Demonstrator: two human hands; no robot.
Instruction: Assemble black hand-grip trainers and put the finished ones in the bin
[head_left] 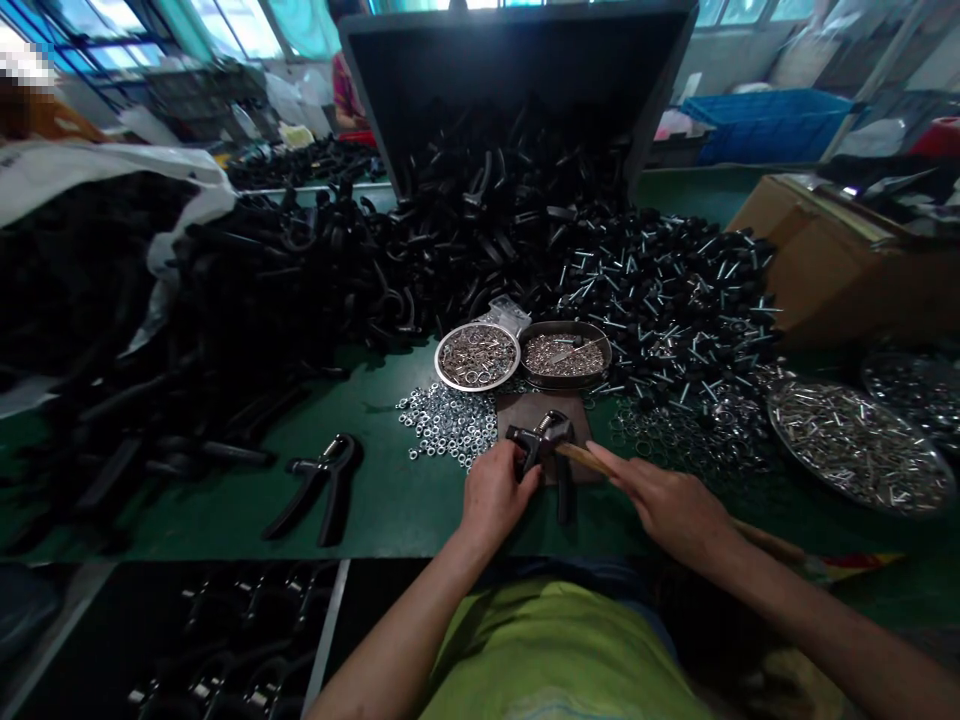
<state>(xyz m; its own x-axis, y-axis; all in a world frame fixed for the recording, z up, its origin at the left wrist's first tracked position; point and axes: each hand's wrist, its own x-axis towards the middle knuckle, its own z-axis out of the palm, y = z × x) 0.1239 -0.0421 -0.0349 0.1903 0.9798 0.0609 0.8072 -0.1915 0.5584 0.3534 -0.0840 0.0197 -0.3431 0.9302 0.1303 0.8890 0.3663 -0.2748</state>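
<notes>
My left hand (pixel 496 492) is closed around a black hand grip strengthener (pixel 564 492), whose spring end lies over a brown metal plate (pixel 516 408). In my right hand (pixel 679 508) is a hammer (pixel 586 459), gripped by its wooden handle. Its dark head is at the hand grip's top, though I cannot tell whether they touch. Another hand grip (pixel 339 490), with its spring fitted, lies on the green table to the left. Loose nuts (pixel 448 424) are scattered just beyond my left hand.
Behind the plate stand a round dish (pixel 478 357) of small metal parts and a dark tin (pixel 566 358) of tiny parts. Black handles (pixel 480 240) pile up at the back. On the right are a tray of pins (pixel 859 445) and a cardboard box (pixel 832 250).
</notes>
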